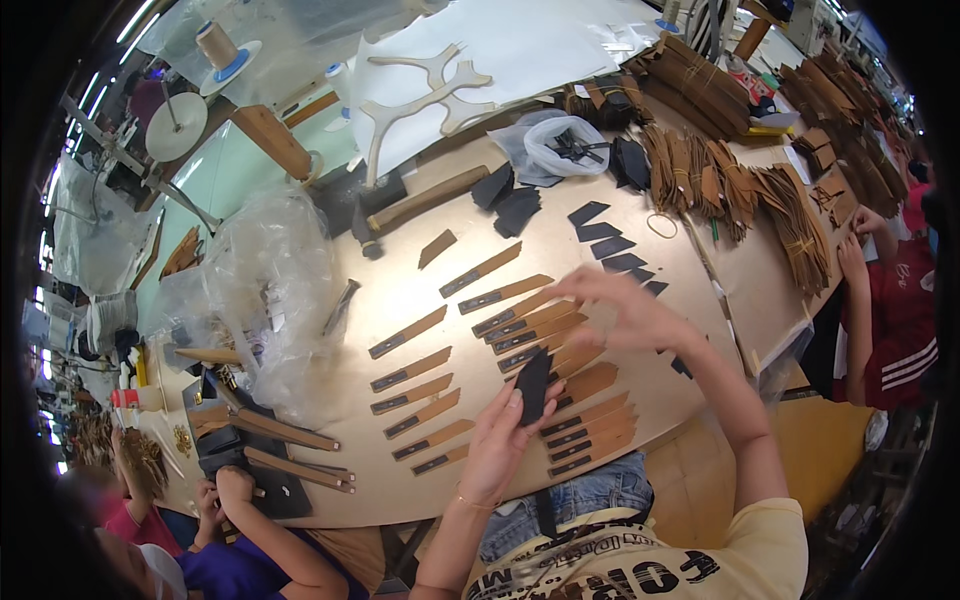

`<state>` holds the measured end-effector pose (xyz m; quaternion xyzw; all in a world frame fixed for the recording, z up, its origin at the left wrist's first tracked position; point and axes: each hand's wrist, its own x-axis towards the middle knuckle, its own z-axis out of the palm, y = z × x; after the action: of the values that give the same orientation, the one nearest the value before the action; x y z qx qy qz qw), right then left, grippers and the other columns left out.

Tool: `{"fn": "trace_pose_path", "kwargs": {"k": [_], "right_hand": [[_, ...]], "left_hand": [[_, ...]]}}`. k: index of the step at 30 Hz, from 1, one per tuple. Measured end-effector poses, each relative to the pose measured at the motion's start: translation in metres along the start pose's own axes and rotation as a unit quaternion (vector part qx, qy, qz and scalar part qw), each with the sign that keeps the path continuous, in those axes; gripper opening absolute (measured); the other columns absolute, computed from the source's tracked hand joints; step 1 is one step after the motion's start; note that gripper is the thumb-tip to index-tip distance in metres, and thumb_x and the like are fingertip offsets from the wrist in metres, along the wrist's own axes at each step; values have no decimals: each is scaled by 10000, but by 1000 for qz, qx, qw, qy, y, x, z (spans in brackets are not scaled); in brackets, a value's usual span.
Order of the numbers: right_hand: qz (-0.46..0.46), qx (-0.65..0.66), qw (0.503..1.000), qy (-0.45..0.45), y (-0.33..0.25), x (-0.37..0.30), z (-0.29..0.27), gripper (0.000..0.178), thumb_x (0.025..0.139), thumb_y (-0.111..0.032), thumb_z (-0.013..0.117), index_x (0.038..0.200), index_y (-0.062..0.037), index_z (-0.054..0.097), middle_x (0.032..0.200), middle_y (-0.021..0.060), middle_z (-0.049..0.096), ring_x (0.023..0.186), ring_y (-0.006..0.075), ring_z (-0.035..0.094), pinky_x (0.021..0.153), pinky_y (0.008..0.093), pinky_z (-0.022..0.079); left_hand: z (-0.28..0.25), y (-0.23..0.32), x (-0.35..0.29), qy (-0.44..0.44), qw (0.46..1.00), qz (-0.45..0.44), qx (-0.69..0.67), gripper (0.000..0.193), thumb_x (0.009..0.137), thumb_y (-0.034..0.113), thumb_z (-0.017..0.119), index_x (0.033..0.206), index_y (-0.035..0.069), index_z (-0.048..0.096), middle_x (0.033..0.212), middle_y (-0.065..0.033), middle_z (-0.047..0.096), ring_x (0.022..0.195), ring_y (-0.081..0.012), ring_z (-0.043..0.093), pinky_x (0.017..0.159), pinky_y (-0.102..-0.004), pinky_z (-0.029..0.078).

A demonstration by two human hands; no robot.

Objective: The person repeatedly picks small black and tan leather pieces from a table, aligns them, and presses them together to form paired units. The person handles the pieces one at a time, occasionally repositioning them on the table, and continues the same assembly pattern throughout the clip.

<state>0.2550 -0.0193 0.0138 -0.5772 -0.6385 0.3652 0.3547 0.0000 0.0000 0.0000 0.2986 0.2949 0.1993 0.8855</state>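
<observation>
My left hand (503, 440) is closed around a small stack of black leather pieces (534, 385) with pointed ends, held above the table's near side. My right hand (630, 312) hovers to its upper right, fingers apart, over the ends of brown leather strips (540, 318). Whether a fingertip touches a strip is unclear. The strips lie in slanted rows, each with a dark patch near its left end. A second column of such strips (425, 388) lies to the left. Loose black pieces (605, 246) are spread beyond my right hand.
A hammer (425, 200), a plastic bag of dark pieces (567, 146) and brown leather bundles (690, 170) lie at the back. Crumpled clear plastic (270, 300) covers the left side. Co-workers' hands are busy at lower left (235, 487) and far right (868, 235).
</observation>
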Motion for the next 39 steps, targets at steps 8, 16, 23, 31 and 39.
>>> {"fn": "trace_pose_path", "kwargs": {"k": [8,16,23,31,39], "right_hand": [[-100,-8,993,-63,-25,30,22,250,853,-223,756,1018,-43,705,880,108,695,890,277,666,809,391,513],[129,28,985,113,51,109,-43,277,833,-231,795,968,3,736,809,60,715,716,82,634,628,261,497],[103,-173,962,183,83,143,-34,317,802,-274,785,984,-16,751,906,179,728,852,334,689,781,389,530],[71,-236,906,344,90,102,-49,270,868,-309,718,979,-63,732,979,121,656,923,295,636,837,394,487],[213,-216,876,375,114,37,-127,311,828,-279,758,1025,-41,716,963,120,675,881,280,657,787,384,512]], "left_hand": [[-12,16,8,49,995,79,-18,465,1066,155,407,1478,-49,342,1361,-142,532,1280,-195,513,1070,-304,422],[-30,22,-2,119,983,122,67,474,1041,257,485,1416,-28,428,1385,-173,500,1308,-292,486,1086,-409,404],[-46,14,-13,164,979,103,56,424,1031,231,510,1373,-19,476,1363,-150,515,1263,-265,512,1020,-390,447],[-57,8,-18,174,975,122,65,332,1022,166,517,1308,-1,547,1299,-120,588,1182,-241,579,935,-378,487],[-54,8,-19,166,976,117,85,366,1015,198,541,1316,-8,525,1288,-131,568,1156,-240,578,925,-350,495]]}}
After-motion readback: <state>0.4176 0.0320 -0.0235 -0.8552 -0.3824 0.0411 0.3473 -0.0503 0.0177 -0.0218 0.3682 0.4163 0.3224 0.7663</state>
